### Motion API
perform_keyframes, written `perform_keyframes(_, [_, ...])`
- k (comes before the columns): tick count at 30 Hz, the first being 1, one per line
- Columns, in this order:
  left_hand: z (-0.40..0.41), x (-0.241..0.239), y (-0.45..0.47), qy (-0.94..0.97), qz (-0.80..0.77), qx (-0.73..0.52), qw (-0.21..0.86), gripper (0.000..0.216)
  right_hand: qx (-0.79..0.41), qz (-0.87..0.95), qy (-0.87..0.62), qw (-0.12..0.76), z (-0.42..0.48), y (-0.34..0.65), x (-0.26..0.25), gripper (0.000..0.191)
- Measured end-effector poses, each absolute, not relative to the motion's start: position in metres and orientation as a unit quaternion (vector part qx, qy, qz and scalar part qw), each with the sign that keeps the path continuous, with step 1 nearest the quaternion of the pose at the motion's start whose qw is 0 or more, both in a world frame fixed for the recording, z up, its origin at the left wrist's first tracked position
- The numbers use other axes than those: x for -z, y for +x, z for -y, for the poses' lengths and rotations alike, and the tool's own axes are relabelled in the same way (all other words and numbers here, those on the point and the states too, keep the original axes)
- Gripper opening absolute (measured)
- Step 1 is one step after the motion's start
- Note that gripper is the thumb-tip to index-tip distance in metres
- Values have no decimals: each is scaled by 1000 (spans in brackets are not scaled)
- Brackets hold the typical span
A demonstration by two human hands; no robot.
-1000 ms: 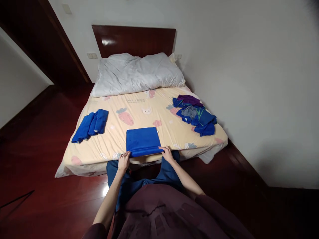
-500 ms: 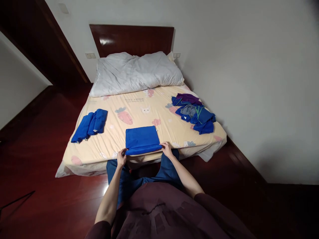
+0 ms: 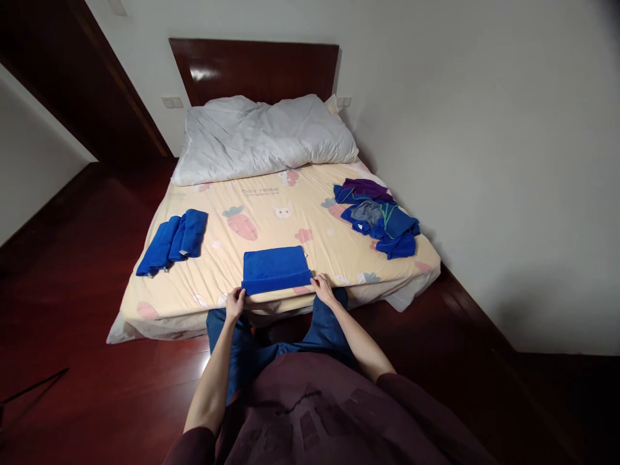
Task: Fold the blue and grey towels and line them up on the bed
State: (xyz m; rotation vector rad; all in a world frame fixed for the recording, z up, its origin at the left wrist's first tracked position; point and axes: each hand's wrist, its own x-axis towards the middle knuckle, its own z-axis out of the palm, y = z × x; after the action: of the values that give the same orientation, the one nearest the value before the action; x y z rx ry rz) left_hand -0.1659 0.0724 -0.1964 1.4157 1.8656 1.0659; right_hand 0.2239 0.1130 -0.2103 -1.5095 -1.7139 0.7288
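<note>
A folded blue towel (image 3: 274, 267) lies near the foot edge of a bed with a cream, carrot-printed sheet (image 3: 256, 213). My left hand (image 3: 235, 303) pinches the towel's near left corner. My right hand (image 3: 322, 289) grips its near right corner. The near edge of the towel is lifted slightly off the sheet between the two hands.
Rolled blue towels (image 3: 172, 239) lie at the bed's left side. A heap of blue, purple and grey clothes (image 3: 378, 217) sits at the right. A white duvet (image 3: 261, 135) is bunched by the dark headboard. Dark red wooden floor surrounds the bed; a white wall stands to the right.
Both hands went from resting beside the towel's near corners to gripping them, and the near edge has been raised and pushed a little away from me.
</note>
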Motion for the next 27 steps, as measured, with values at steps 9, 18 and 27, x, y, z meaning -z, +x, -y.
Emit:
perform_keyframes(9, [-84,194,-166,517,-723,-362,282,38,-256,667,-599,361,-113,223,210,31])
perform_keyframes(18, [-81,190,-166,511,-735,-341,287,29,-250,661,-610,360,-120,221,212,30])
perform_keyframes(27, [-75,193,-160,491,-738,-367,281,33,-252,650,-624,353,-125,220,207,31])
